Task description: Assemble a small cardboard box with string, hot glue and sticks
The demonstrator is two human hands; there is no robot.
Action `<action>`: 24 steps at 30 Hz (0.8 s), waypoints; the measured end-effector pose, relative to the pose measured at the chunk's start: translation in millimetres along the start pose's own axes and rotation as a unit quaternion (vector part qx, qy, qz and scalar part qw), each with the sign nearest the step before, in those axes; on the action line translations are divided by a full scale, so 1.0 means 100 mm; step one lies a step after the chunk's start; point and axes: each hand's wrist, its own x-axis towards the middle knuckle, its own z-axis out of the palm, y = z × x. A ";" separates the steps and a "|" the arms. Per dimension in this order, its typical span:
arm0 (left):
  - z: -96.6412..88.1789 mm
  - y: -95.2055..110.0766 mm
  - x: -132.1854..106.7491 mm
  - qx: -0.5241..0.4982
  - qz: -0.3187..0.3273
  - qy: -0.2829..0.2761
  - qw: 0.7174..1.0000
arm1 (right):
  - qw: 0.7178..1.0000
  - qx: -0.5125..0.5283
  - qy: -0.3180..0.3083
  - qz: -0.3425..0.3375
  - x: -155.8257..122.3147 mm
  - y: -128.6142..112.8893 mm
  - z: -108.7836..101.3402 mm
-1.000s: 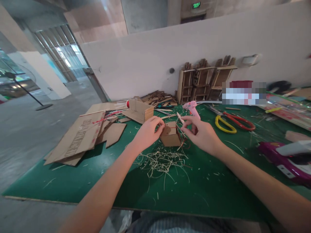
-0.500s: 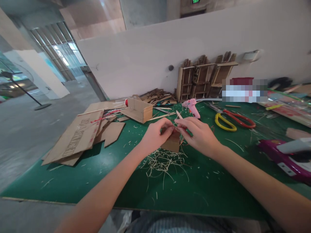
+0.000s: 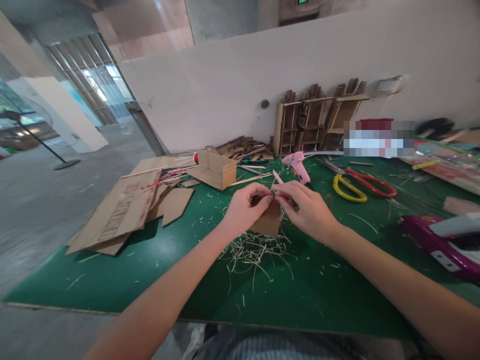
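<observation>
Over the middle of the green table (image 3: 157, 285), my left hand (image 3: 247, 206) and my right hand (image 3: 309, 206) meet at the fingertips. Both are closed in a pinch; whatever lies between the fingers is too small to make out. Just below the fingertips is a small brown cardboard piece (image 3: 267, 224), its upper part hidden by my hands. A tangle of thin pale strips (image 3: 255, 252) lies on the near side of it. Past my right fingers a pale stick (image 3: 277, 176) points away, its lower end covered.
Beyond my right hand are a pink glue gun (image 3: 298, 165) and scissors (image 3: 350, 187) with yellow and red handles. A purple device (image 3: 431, 245) sits at the right. Cardboard sheets (image 3: 120, 212) and a folded cardboard piece (image 3: 213, 172) lie left. Wooden frames (image 3: 307, 125) lean on the wall.
Both hands stay pinched together at nearly the same spot, with only small finger movement. The whole view has shifted very slightly; the things on the table lie as before.
</observation>
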 end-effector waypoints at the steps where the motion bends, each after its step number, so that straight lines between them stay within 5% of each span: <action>1: 0.00 -0.01 0.00 -0.007 -0.002 0.001 1.000 | 1.000 0.000 0.000 -0.003 0.00 -0.01 0.00; 11: -0.01 -0.01 -0.01 -0.062 -0.034 -0.028 0.997 | 1.000 -0.016 0.010 0.022 -0.02 -0.06 -0.02; 19: -0.09 0.01 -0.02 0.034 -0.016 -0.041 0.998 | 0.960 0.191 -0.055 0.195 -0.01 -0.08 -0.12; 24: -0.17 0.04 -0.02 0.096 0.009 -0.050 0.994 | 0.946 0.225 -0.103 0.209 0.00 0.02 -0.14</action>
